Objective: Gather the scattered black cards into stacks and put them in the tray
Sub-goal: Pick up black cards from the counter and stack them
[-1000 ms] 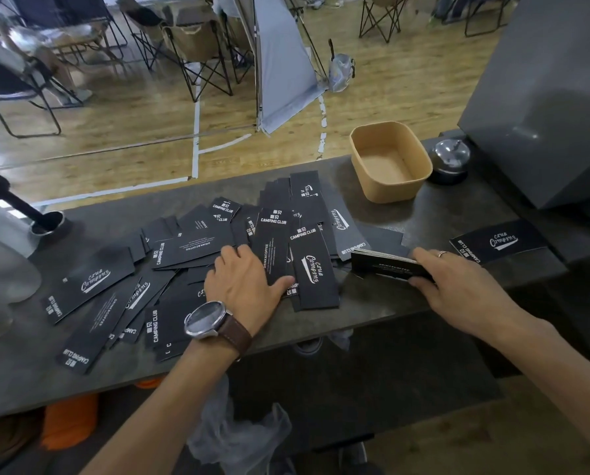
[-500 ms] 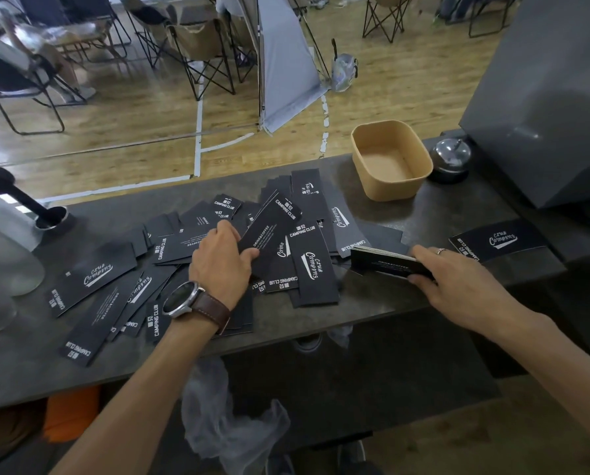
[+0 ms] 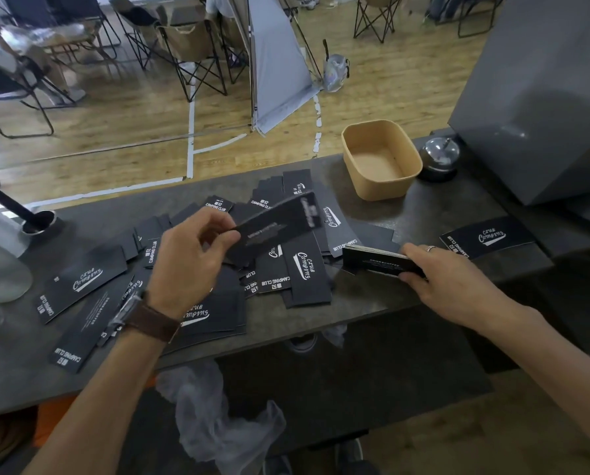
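The left hand (image 3: 187, 258) pinches one black card (image 3: 276, 224) between thumb and fingers, so its grip is closed on it. A second ago that hand lay flat on the pile; now it has lifted the card clear and tilted it toward the right. The card looks blurred, so it may be more than one. The right hand (image 3: 447, 279) grips a neat stack (image 3: 377, 260) by its end, resting on the desk (image 3: 372, 214). The lifted card seems to be heading for that stack, which would make it one card taller.

Many loose cards (image 3: 300, 272) lie spread across the desk under and around the left hand. One more card (image 3: 488, 236) sits alone past the right hand. The brown tray (image 3: 413, 159) stands at the back with no cards in it, so most of the job is left.
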Demonstrator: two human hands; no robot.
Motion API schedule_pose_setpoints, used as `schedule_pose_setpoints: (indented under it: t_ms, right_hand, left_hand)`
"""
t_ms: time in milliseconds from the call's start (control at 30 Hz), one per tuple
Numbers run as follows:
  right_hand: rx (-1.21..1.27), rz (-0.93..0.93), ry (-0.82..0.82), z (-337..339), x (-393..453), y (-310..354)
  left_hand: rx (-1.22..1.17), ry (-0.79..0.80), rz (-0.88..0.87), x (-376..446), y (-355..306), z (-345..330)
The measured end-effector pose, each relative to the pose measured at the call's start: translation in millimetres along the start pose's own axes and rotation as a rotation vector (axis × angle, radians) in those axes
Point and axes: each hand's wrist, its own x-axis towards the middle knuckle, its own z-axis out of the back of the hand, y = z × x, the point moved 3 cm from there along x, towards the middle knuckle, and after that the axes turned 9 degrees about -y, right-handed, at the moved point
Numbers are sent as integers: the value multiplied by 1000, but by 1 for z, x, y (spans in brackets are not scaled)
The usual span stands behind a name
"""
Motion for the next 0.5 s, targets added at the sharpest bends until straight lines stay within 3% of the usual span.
schedule_pose_setpoints:
  t_ms: [133,233,400,500]
  right_hand:
    - [31,-6,44,5,1,2]
    - [86,-7,71,10,-1,5]
    - [74,6,84,7,1,3]
    - [73,-1,72,7,3,-2]
  left_hand:
    - [44,207,-275,-15,-33,-36]
    - [70,276,-399,-22,-47,-75]
    - [90,269,-445,-35,-74,-120]
    - [41,276,-376,-35,-80,-129]
